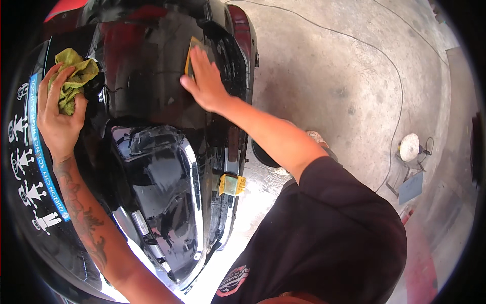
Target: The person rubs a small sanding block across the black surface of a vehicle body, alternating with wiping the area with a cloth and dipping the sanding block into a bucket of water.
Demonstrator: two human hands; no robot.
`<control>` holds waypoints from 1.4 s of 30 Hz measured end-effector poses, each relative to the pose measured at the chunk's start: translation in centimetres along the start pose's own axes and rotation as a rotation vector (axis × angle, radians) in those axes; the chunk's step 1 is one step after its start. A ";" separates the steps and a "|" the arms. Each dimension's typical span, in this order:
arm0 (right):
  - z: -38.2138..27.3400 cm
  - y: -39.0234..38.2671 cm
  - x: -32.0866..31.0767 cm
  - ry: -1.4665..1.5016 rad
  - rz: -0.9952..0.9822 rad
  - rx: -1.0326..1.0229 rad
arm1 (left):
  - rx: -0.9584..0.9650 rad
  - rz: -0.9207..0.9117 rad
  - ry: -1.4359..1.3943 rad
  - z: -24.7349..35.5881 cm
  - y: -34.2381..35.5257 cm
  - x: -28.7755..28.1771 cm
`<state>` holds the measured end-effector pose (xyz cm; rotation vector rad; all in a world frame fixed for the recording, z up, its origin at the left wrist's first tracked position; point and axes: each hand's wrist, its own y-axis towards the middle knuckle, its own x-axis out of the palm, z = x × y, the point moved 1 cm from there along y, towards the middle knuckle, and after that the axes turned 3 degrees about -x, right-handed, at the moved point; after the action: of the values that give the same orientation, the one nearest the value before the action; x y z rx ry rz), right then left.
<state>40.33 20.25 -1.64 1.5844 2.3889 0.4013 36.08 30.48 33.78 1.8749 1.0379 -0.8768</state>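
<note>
Black, glossy bodywork of a car [147,76] fills the left half of the view, and beside it on the concrete floor [324,71] is one container, a dark round bucket [263,156], partly hidden by the right forearm; what it holds cannot be seen. The left hand [58,121] has its fingers bent and slightly parted around one crumpled olive-green cloth [77,73], gripped at the rear window's edge. The right hand [206,83] lies flat, fingers extended and close together, thumb out to the side, over a yellow-edged sheet [188,63] on the black panel. A second yellow piece [232,185], folded, rests on the car's edge nearer the body, making two, untouched by either hand.
</note>
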 end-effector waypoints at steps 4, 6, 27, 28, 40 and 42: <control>-0.6 -2.0 1.0 0.005 0.037 -0.008 | 0.026 0.015 -0.001 0.1 0.1 0.4; -3.0 -7.6 2.3 0.039 -0.157 0.002 | 0.007 0.006 0.016 -0.2 -0.6 -0.3; -3.8 -9.2 1.9 -0.089 -0.259 -0.135 | 0.006 0.007 0.010 -0.2 -0.5 -0.3; -3.0 -6.3 1.4 -0.087 -0.152 -0.148 | 0.005 0.012 0.006 -0.1 -0.3 -0.2; -5.1 -12.1 2.8 -0.055 -0.318 -0.110 | -0.006 0.009 0.012 -0.1 -0.6 -0.2; -3.6 -9.2 2.3 -0.065 -0.239 -0.103 | -0.001 0.012 0.018 -0.1 -0.5 -0.2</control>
<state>30.31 18.65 -1.76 1.2319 2.4282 0.4101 35.56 30.69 33.88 1.8895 1.0370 -0.8535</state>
